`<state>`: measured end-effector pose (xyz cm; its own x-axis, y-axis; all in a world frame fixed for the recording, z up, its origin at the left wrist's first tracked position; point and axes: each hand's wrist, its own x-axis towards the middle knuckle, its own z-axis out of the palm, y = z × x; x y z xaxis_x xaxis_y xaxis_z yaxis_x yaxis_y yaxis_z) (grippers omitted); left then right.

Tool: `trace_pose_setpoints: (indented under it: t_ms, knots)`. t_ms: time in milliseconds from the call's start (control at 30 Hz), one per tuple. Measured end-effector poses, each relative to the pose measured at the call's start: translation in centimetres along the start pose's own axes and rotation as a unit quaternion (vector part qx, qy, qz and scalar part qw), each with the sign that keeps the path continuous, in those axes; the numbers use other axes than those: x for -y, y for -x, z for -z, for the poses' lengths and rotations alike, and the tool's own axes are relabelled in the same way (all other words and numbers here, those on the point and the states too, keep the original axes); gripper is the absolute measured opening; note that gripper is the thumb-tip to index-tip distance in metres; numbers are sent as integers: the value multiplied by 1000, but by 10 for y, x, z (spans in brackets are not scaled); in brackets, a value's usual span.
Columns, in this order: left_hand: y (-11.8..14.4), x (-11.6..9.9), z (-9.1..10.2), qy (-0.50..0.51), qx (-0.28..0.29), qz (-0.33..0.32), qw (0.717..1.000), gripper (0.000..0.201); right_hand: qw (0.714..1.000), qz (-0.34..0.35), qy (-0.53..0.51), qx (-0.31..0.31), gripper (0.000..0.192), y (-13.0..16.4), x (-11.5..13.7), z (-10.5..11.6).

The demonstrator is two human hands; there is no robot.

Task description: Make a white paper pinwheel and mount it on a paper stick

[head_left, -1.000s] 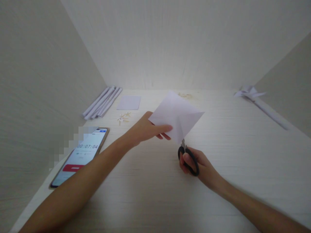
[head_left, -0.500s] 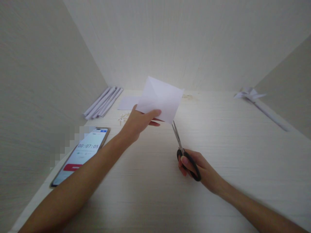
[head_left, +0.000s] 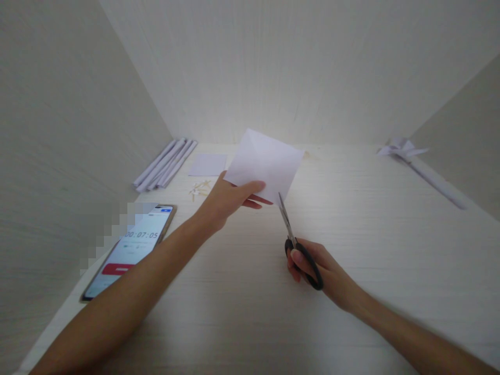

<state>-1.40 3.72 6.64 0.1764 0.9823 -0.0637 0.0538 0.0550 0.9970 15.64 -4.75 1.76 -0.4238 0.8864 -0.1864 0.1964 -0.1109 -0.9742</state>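
Note:
My left hand (head_left: 228,200) pinches a folded white paper sheet (head_left: 267,161) by its lower left edge and holds it up above the tabletop. My right hand (head_left: 316,268) grips black-handled scissors (head_left: 297,245) by the loops. The scissors' blades point up and left, and their tip sits just under the paper's lower right corner. The blades look nearly closed.
A phone (head_left: 130,250) with a running timer lies at the left. Several rolled paper tubes (head_left: 164,164), a flat white sheet (head_left: 207,164) and small wooden bits (head_left: 199,190) sit at the back left. A folded paper piece on a paper stick (head_left: 420,166) lies at the right. Pale walls (head_left: 70,130) enclose the surface.
The paper rose and shifted left, away from the scissors, then drifted slightly back to the right. The scissors' blades, earlier hidden behind the paper, now show below its corner.

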Motion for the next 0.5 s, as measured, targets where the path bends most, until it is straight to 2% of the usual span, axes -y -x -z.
trace_pose_setpoints:
  t_ms: [233, 500]
  knots:
    - [0, 1, 1, 5, 18, -1, 1000, 26, 1000, 3, 9, 2, 43, 0, 0, 0]
    - [0, 2, 0, 8, 10, -2, 1000, 26, 1000, 1, 10, -2, 45, 0, 2, -1]
